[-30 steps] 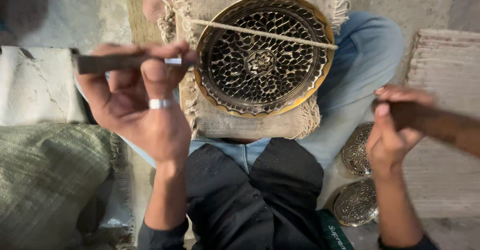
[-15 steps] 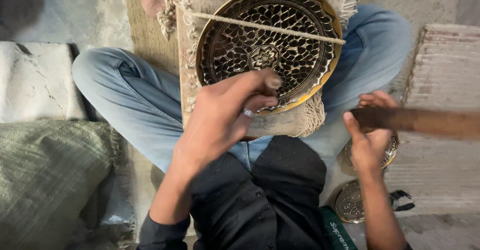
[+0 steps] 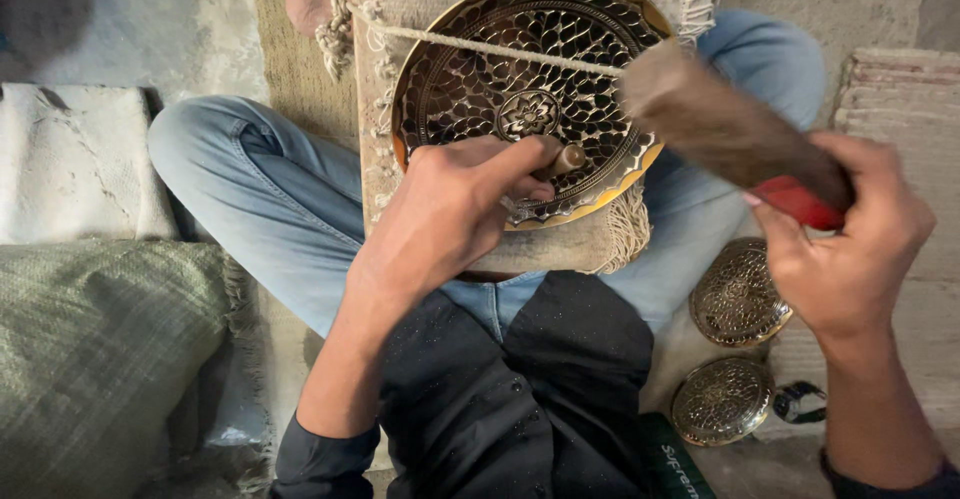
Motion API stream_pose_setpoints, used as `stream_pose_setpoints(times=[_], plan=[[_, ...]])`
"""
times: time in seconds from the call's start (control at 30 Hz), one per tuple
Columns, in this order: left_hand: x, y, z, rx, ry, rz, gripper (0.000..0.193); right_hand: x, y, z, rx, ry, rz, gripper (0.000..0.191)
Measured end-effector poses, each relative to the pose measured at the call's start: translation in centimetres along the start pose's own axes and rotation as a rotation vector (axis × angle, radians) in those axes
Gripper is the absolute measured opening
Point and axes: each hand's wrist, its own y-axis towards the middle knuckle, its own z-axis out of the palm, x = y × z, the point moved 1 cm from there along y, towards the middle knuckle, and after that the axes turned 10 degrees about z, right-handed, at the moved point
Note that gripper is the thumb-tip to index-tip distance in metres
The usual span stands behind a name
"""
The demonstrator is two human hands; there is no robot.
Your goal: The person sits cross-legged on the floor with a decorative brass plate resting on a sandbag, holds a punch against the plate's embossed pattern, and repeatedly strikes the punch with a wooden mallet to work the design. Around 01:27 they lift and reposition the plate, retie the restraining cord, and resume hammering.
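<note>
Fringed mat [image 3: 400, 109] on lap, pierced brass plate [image 3: 480, 89] on it

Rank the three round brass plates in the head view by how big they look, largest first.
1. Large pierced plate on the lap, by far the largest.
2 and 3. Upper small plate and lower small plate on the floor look alike; I cannot rank them.
</note>
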Motion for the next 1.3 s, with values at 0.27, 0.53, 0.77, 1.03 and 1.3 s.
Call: stream_pose_setpoints(times=[0.27,0.53,0.77,1.03,1.3], plan=[[0.0,0.0,0.2,-0.017,0.03,0.01,0.055,1.4,1.4,0.1,0.033,-0.129,-0.051,0.035],[-0.1,0.2,-0.1,-0.003,0.018,0.025,0.053,2.8,2.3,0.3,0.042,0.179,0.102,0.033],[0.0,0.3,-0.2,-0.005,-0.006,0.017,0.053,3.1,2.4,0.4,0.032,0.27,0.1,0.037],[-0.1,0.3,-0.1,-0.007,-0.003,-0.015,0.051,1.7,1.9,0.6,0.037,-0.028,-0.032,0.034],[0.0,0.3,0.0,-0.007,-0.018,-0.03,0.047,1.4,1.9,0.5,0.029,-0.066,-0.037,0.033]])
